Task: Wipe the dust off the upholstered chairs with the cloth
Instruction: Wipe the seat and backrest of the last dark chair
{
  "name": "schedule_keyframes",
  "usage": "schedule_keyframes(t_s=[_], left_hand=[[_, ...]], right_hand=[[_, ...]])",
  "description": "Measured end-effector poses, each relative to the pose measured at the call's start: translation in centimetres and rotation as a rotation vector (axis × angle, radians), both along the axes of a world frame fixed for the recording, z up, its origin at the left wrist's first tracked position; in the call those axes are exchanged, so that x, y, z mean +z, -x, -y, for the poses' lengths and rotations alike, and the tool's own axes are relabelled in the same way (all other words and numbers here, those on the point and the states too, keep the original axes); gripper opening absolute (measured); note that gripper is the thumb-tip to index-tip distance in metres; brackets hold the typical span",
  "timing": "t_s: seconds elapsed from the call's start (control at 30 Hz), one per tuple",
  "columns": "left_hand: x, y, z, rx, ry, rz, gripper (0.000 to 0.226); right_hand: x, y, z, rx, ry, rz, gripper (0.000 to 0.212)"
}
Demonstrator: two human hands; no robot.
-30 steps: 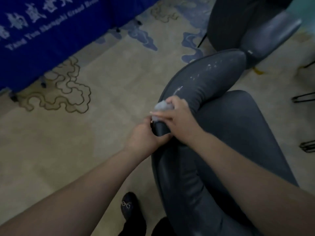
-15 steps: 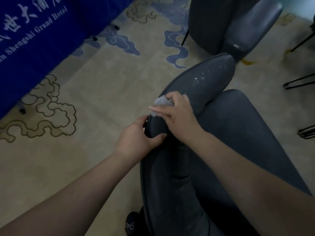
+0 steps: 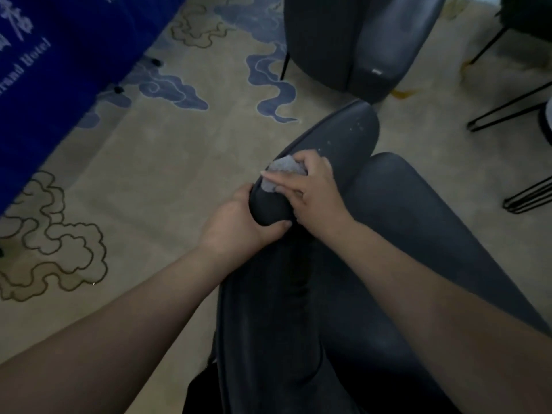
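head view, looking down along a dark grey upholstered chair (image 3: 403, 234) whose curved backrest rim runs from the bottom of the frame up toward the centre. the right hand (image 3: 310, 192) holds a crumpled pale grey cloth (image 3: 283, 171) bunched under its curled fingers and presses it against the top edge of the backrest, with one finger stretched out along the cloth's lower side. the left hand (image 3: 239, 225) grips the same rim just below the cloth, thumb lying over the top of the padding and fingers wrapped round the outer side. the two hands are nearly touching. beyond the cloth, the upper end of the backrest carries a scatter of pale specks (image 3: 349, 135). the seat cushion lies to the right of the rim. a second dark chair (image 3: 358, 43) stands further off at the top. the floor is a beige carpet (image 3: 155, 162) with blue and outlined cloud motifs. a blue cloth banner (image 3: 59, 70) with white lettering hangs at the upper left. thin black metal legs (image 3: 507, 109) show at the right edge.
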State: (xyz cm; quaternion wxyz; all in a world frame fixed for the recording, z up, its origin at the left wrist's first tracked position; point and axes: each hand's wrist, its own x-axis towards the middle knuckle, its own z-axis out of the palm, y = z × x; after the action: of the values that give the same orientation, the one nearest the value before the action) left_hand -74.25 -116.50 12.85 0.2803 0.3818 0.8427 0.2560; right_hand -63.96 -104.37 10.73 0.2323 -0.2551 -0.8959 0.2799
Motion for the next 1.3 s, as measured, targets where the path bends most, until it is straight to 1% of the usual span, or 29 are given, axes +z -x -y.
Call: schedule_keyframes(t_s=[0.07,0.17,0.23,0.3,0.43,0.5,0.53,0.67,0.73,0.77,0.8,0.9,0.97,1.03,1.1,1.2,1.3], left_hand=[[-0.2,0.5,-1.7,-0.061,0.007,-0.019,0.077],[-0.3,1.3,-4.7,-0.136,0.021,0.003,0.077],[-0.4,1.9,-7.5,-0.196,0.035,0.009,0.078],[-0.5,2.0,-10.1,-0.257,0.053,0.021,0.08],[-1.4,1.6,-11.7,-0.241,0.02,-0.025,0.08],[-1.9,1.6,-11.4,-0.236,0.004,-0.048,0.078],[-2.0,1.6,-11.4,-0.234,0.003,-0.054,0.08],[-2.1,1.7,-11.7,-0.254,0.019,-0.046,0.088],[-1.9,1.6,-11.6,-0.267,0.039,-0.085,0.094],[-1.9,1.6,-11.6,-0.268,0.055,-0.116,0.096],[-1.8,1.6,-11.6,-0.267,0.073,-0.142,0.098],[-1.9,1.6,-11.9,-0.262,0.104,-0.155,0.1],[-1.9,1.6,-11.9,-0.261,0.118,-0.16,0.1],[-1.7,1.6,-11.8,-0.252,0.125,-0.174,0.101],[-1.6,1.5,-11.8,-0.251,0.127,-0.197,0.101],[-1.5,1.5,-11.9,-0.258,0.13,-0.186,0.097],[-1.5,1.6,-12.0,-0.244,0.121,-0.171,0.096]], right_hand=[[-0.5,0.6,-3.5,-0.155,-0.002,0.004,0.027],[-1.2,1.1,-8.1,-0.437,0.175,-0.084,0.026],[-1.5,1.3,-9.3,-0.52,0.26,-0.137,0.027],[-1.7,1.3,-9.8,-0.565,0.291,-0.172,0.028],[-2.2,0.4,-9.6,-0.669,0.416,-0.278,0.03],[-2.6,-0.2,-8.1,-0.676,0.441,-0.292,0.032],[-2.7,-0.3,-7.0,-0.653,0.421,-0.298,0.034],[-3.3,-0.2,-5.1,-0.488,0.16,-0.273,0.037],[-3.5,-0.3,-7.1,-0.443,0.073,-0.216,0.036],[-3.7,-0.3,-8.7,-0.461,0.054,-0.184,0.035],[-3.8,-0.2,-10.7,-0.518,0.084,-0.186,0.033],[-3.3,0.4,-16.9,-0.777,0.396,-0.337,0.028],[-3.3,0.5,-18.7,-0.829,0.448,-0.341,0.029],[-3.2,0.7,-17.7,-0.83,0.47,-0.356,0.031],[-3.5,0.7,-14.6,-0.792,0.448,-0.343,0.034],[-3.7,1.1,-9.8,-0.667,0.277,-0.3,0.035],[-3.7,1.2,-10.6,-0.627,0.214,-0.272,0.033]])
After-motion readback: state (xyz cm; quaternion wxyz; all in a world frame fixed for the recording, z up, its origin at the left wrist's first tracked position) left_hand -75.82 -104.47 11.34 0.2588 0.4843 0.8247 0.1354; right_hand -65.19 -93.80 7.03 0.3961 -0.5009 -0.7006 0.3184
